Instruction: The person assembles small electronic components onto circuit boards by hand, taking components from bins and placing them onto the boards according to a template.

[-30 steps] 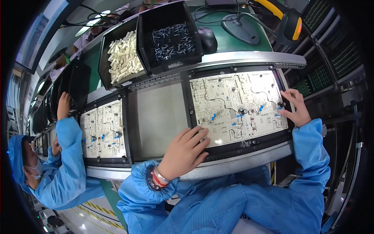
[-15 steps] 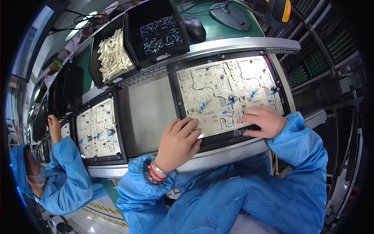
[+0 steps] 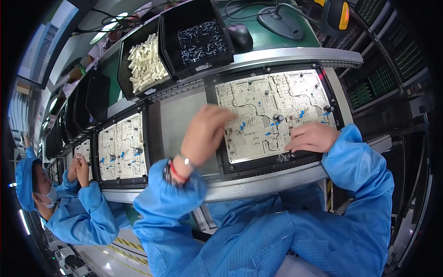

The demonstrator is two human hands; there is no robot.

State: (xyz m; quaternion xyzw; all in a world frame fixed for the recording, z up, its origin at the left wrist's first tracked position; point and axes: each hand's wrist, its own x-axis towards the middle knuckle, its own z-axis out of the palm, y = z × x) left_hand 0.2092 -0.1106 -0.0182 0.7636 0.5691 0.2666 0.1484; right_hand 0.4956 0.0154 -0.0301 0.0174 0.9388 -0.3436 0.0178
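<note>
A cream printed circuit board, fitted with blue parts and dark capacitors, sits in a black frame on the line before me. My left hand is raised over the board's left edge; motion blurs its fingers, so whether anything is in them stays unclear. My right hand rests on the board's near right edge, fingers stretched out and holding nothing I can see. White oblong parts fill one bin beyond the line, and small dark parts lie in the bin beside it.
A second framed board is on the left, near a co-worker in blue. Behind the metal rail are a black mouse and a scanner on its stand. Racks of green boards stand at right.
My left hand has lifted off the near left edge and moved farther away over the board. My right hand stays at the near edge. The co-worker's hands have come together.
</note>
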